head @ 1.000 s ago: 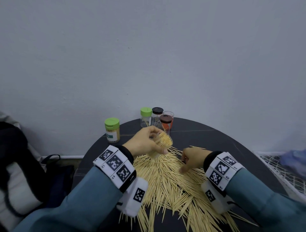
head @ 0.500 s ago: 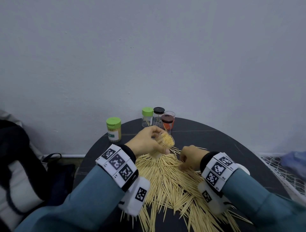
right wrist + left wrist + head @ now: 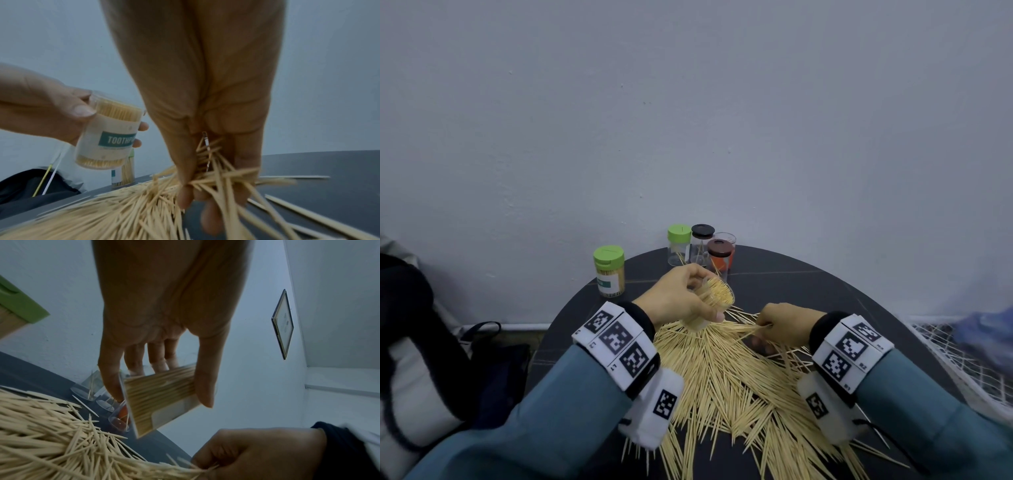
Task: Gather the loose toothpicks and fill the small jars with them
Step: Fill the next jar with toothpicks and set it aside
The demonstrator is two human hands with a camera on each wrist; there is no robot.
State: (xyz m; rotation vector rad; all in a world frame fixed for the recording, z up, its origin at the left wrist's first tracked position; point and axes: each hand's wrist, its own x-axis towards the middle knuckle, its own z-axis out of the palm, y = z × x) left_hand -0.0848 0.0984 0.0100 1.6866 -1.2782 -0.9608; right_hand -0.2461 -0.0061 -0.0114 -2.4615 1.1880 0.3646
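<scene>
My left hand (image 3: 681,301) grips an open clear jar (image 3: 710,303) packed with toothpicks, tilted above the pile; the same jar (image 3: 162,395) (image 3: 109,138) carries a teal label. A big pile of loose toothpicks (image 3: 726,377) (image 3: 41,434) covers the dark round table (image 3: 808,284). At the pile's far right edge my right hand (image 3: 777,325) pinches a bunch of toothpicks (image 3: 209,175) between thumb and fingers, just right of the jar.
A full green-lidded jar (image 3: 608,270) stands at the table's back left. Behind my left hand stand a green-lidded jar (image 3: 678,245), a black-lidded jar (image 3: 702,243) and a brown-lidded jar (image 3: 719,258). A dark bag (image 3: 421,342) lies left; a wire rack (image 3: 955,353) right.
My right hand has closed on a bunch of toothpicks and lifted slightly toward the jar. The left hand keeps the jar in nearly the same place.
</scene>
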